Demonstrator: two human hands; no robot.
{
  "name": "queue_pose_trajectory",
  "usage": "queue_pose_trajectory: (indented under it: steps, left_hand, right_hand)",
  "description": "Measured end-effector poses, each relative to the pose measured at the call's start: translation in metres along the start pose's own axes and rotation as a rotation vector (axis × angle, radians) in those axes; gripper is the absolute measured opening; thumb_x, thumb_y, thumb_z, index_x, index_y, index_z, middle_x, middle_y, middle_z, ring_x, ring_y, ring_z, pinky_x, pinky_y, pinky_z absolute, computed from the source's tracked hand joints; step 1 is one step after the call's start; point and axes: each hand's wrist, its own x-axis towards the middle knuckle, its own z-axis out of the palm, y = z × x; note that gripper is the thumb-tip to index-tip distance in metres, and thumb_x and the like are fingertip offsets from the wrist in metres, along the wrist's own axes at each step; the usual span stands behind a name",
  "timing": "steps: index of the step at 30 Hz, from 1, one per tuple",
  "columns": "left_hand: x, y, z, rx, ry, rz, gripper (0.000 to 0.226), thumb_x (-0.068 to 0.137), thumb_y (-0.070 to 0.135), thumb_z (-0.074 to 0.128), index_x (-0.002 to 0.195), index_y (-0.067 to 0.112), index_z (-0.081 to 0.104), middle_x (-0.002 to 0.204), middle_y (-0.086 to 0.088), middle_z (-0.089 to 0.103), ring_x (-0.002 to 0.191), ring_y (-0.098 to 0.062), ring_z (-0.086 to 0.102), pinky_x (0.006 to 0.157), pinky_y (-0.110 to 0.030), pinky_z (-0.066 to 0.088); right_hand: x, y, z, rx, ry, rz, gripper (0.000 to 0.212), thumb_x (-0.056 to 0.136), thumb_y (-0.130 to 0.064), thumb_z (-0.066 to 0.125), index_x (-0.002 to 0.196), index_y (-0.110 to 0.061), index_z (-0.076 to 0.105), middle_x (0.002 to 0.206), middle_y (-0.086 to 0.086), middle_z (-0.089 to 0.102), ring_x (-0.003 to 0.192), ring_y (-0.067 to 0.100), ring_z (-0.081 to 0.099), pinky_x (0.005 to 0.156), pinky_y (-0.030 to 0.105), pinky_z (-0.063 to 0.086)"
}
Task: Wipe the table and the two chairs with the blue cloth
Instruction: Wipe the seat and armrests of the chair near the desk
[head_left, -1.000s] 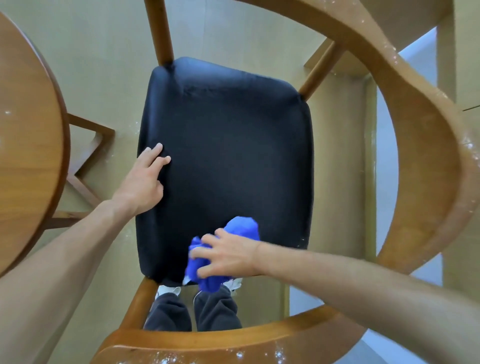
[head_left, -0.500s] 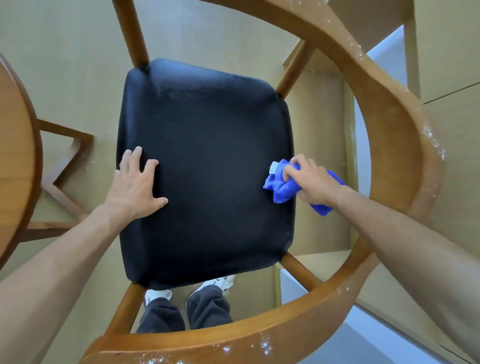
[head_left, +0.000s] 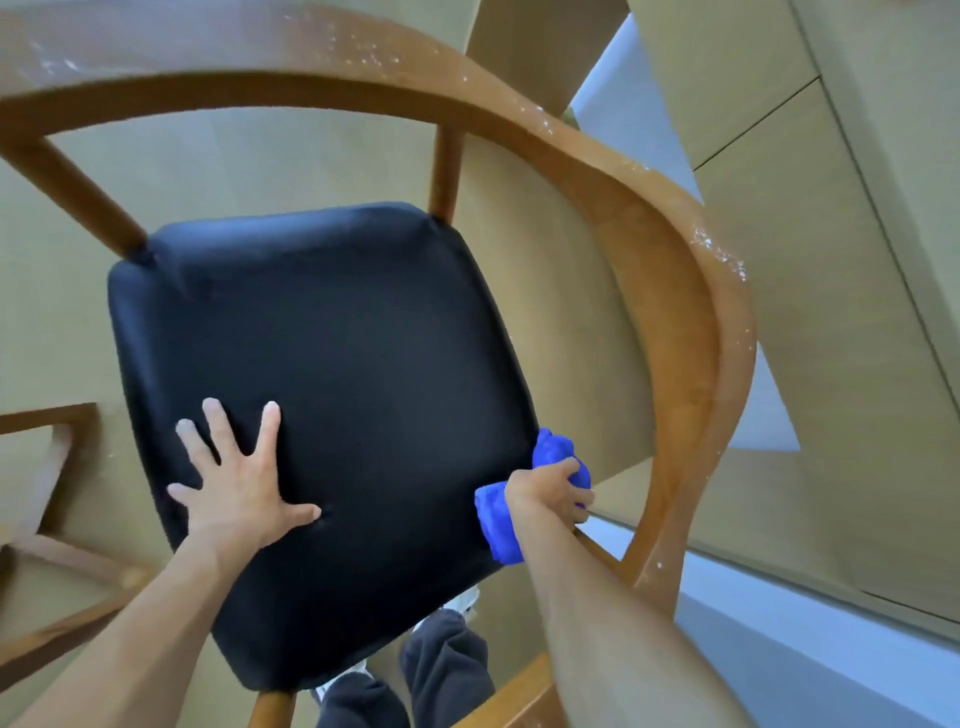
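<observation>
Meanwhile left hand (head_left: 236, 491) splayed flat on seat (head_left: 332, 374).

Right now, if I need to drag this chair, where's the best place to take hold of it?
Probably the curved wooden rail on the right, gripped from above: it arcs clear of the black seat, with open space beneath for fingers. The right hand would first need to free itself from the blue cloth; the left hand lies flat on the seat.

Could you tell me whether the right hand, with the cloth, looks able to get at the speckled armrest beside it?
Probably yes. The right hand grips the cloth at the seat's right edge, and only open space lies between it and the armrest. The left hand rests flat on the seat, out of the way.
</observation>
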Motion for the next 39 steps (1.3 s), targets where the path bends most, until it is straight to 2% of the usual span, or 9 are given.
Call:
queue_pose_trajectory:
  steps: [7, 12, 16, 21, 25, 28, 33, 36, 39]
  left_hand:
    - [0.003, -0.002, 0.003, -0.044, -0.012, 0.01, 0.129, 0.053, 0.054, 0.086, 0.146, 0.037, -0.003, 0.147, -0.004, -0.037, 0.139, -0.036, -0.025, 0.1, -0.069, 0.028]
    - [0.003, -0.001, 0.004, -0.066, -0.02, 0.01, 0.127, 0.052, 0.051, 0.088, 0.145, 0.037, 0.003, 0.148, -0.002, -0.034, 0.14, -0.034, -0.024, 0.099, -0.071, 0.028]
    - [0.002, -0.001, 0.004, -0.064, -0.005, 0.013, 0.128, 0.052, 0.051, 0.087, 0.145, 0.037, 0.002, 0.148, 0.0, -0.034, 0.14, -0.033, -0.024, 0.1, -0.07, 0.027]
    - [0.001, -0.001, 0.002, -0.012, 0.004, 0.002, 0.131, 0.054, 0.058, 0.083, 0.146, 0.038, -0.007, 0.147, -0.006, -0.038, 0.139, -0.036, -0.027, 0.102, -0.065, 0.03]
    - [0.002, 0.0, 0.004, -0.003, -0.01, 0.009, 0.128, 0.062, 0.06, 0.077, 0.146, 0.038, -0.017, 0.143, -0.011, -0.046, 0.136, -0.039, -0.033, 0.106, -0.062, 0.028]
    - [0.003, -0.001, 0.006, -0.026, -0.011, 0.008, 0.127, 0.064, 0.057, 0.077, 0.145, 0.039, -0.019, 0.142, -0.01, -0.048, 0.135, -0.039, -0.036, 0.108, -0.062, 0.026]
    - [0.001, -0.008, 0.01, -0.045, 0.013, 0.03, 0.13, 0.062, 0.06, 0.075, 0.143, 0.04, -0.025, 0.143, -0.007, -0.048, 0.136, -0.036, -0.036, 0.108, -0.061, 0.025]
    - [-0.001, -0.011, 0.011, -0.085, 0.037, 0.053, 0.116, 0.07, 0.059, 0.065, 0.142, 0.04, -0.024, 0.145, -0.005, -0.045, 0.136, -0.032, -0.036, 0.109, -0.06, 0.023]
    - [-0.001, -0.012, 0.012, -0.093, 0.239, 0.069, 0.077, 0.081, 0.054, 0.045, 0.149, 0.037, 0.015, 0.158, -0.011, -0.011, 0.145, -0.034, -0.009, 0.105, -0.062, 0.029]
  right_hand:
    - [-0.005, -0.034, 0.003, 0.305, -0.065, 0.183, 0.066, 0.083, -0.028, 0.055, 0.139, -0.008, 0.026, 0.144, 0.022, 0.029, 0.124, 0.044, 0.04, 0.103, 0.046, 0.037]
    - [-0.036, -0.089, 0.016, 0.168, 0.034, -0.257, 0.058, 0.091, -0.014, 0.045, 0.144, -0.017, 0.022, 0.141, 0.023, 0.022, 0.119, 0.041, 0.035, 0.091, 0.043, 0.04]
    - [-0.03, -0.041, 0.025, -0.057, 0.155, -0.536, 0.058, 0.088, -0.014, 0.05, 0.142, -0.025, 0.032, 0.141, 0.016, 0.03, 0.114, 0.038, 0.042, 0.087, 0.042, 0.044]
    - [0.008, 0.003, 0.011, 0.272, 0.119, -0.012, 0.062, 0.089, -0.033, 0.055, 0.145, -0.024, 0.03, 0.136, 0.022, 0.044, 0.117, 0.044, 0.047, 0.097, 0.046, 0.038]
    - [0.009, -0.022, 0.013, 0.419, 0.107, -0.025, 0.055, 0.088, -0.028, 0.057, 0.14, -0.024, 0.038, 0.131, 0.017, 0.047, 0.11, 0.041, 0.052, 0.097, 0.046, 0.042]
    - [-0.009, -0.06, 0.021, 0.388, 0.148, -0.325, 0.049, 0.085, -0.014, 0.052, 0.133, -0.024, 0.044, 0.127, 0.014, 0.05, 0.107, 0.036, 0.054, 0.092, 0.041, 0.044]
    - [-0.089, -0.128, 0.08, -0.142, 0.052, -1.279, 0.052, 0.079, -0.018, 0.063, 0.129, -0.025, 0.052, 0.129, 0.011, 0.046, 0.102, 0.032, 0.049, 0.087, 0.041, 0.046]
    - [-0.105, -0.115, 0.097, -0.405, 0.219, -1.459, 0.061, 0.065, -0.045, 0.076, 0.121, -0.026, 0.059, 0.131, 0.016, 0.051, 0.089, 0.032, 0.052, 0.069, 0.04, 0.049]
    - [-0.07, -0.095, 0.089, -0.453, 0.273, -1.538, 0.06, 0.072, -0.05, 0.071, 0.126, -0.026, 0.056, 0.142, 0.018, 0.043, 0.109, 0.035, 0.052, 0.076, 0.046, 0.049]
